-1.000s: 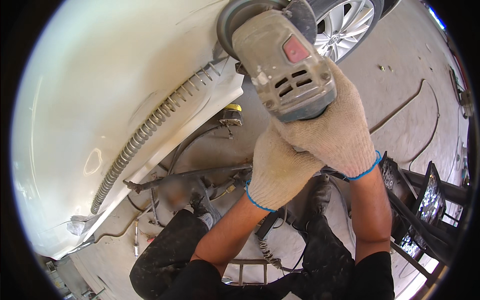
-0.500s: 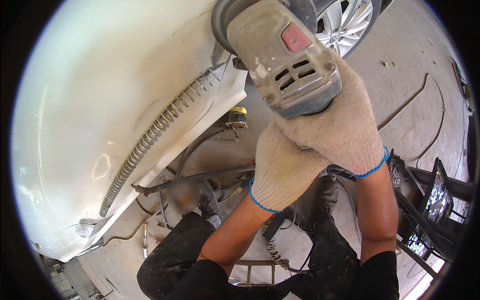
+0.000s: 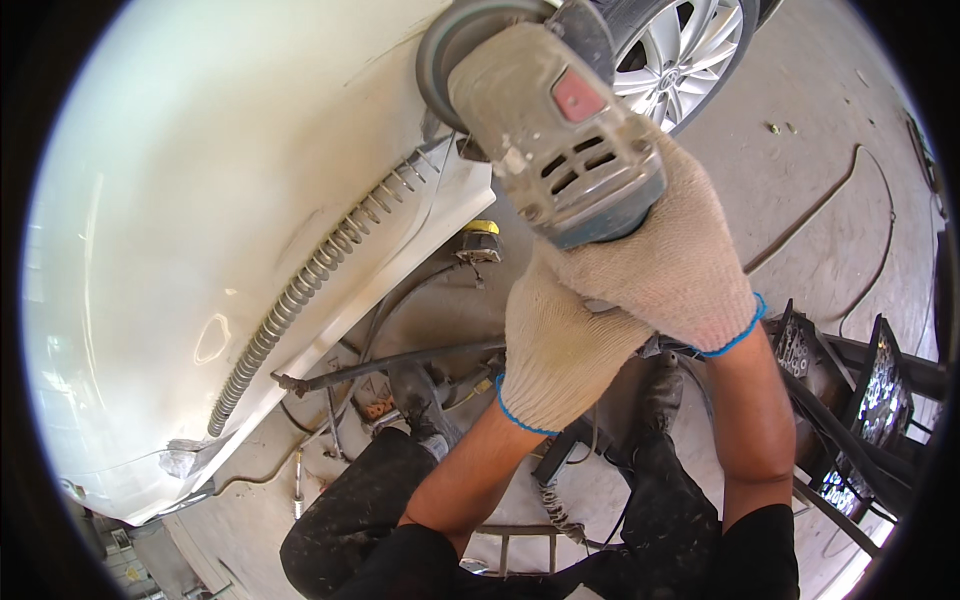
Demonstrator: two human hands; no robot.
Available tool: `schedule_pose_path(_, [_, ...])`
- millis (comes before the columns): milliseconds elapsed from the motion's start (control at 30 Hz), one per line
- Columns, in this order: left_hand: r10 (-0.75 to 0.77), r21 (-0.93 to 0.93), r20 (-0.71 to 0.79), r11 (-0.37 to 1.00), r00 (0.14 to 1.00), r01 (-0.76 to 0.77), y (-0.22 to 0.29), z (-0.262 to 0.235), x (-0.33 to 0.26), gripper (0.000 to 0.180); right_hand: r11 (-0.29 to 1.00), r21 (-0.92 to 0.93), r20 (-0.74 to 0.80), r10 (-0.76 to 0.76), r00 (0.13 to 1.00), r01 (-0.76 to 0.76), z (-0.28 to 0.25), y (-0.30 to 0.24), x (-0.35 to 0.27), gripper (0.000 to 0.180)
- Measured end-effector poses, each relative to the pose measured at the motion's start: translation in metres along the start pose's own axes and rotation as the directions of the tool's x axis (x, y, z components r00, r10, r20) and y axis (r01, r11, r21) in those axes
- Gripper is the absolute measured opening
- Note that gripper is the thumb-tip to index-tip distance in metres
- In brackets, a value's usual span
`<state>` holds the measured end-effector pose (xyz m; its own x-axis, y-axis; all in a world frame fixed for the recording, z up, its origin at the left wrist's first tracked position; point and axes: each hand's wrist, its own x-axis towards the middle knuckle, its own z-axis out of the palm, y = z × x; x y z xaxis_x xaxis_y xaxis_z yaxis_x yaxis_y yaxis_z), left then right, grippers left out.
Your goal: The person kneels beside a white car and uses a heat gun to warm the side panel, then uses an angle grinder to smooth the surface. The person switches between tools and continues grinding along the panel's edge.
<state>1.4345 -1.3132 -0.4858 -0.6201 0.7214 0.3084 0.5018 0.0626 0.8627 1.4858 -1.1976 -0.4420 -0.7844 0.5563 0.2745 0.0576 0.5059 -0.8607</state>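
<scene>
Gloved right hand (image 3: 675,240) clamped round the angle grinder (image 3: 525,115), left hand (image 3: 565,345) pressed against the right, grip hidden, impossible to tell. Apparently mid-grinding, probably calling next for a steady, level pass; grinder directly beyond both hands, disc (image 3: 447,45) at the white car panel (image 3: 240,170), contact unclear

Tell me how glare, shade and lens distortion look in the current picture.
In the head view, bright reflections streak the white body panel; in that view, a soft darker patch shades it beside the grinder; the head view's fisheye lens blackens the corners.
</scene>
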Motion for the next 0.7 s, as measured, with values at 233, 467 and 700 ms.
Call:
schedule_pose_path(233, [-0.111, -0.051, 0.007, 0.992, 0.994, 0.112, 0.008, -0.002, 0.003, 0.061, 0.999, 0.003, -0.02, -0.034, 0.999, 0.034, -0.005, -0.007, 0.004, 0.042])
schedule_pose_path(467, [-0.151, -0.006, 0.063, 0.988, 0.986, 0.152, 0.003, -0.005, -0.002, 0.067, 0.995, 0.1, 0.011, -0.013, 1.0, 0.012, 0.005, 0.002, 0.002, 0.049])
schedule_pose_path(700, [-0.106, 0.043, 0.006, 0.994, 0.994, 0.105, -0.01, -0.002, -0.016, 0.065, 0.999, 0.032, 0.026, -0.001, 1.0, 0.0, 0.016, 0.011, -0.006, 0.056])
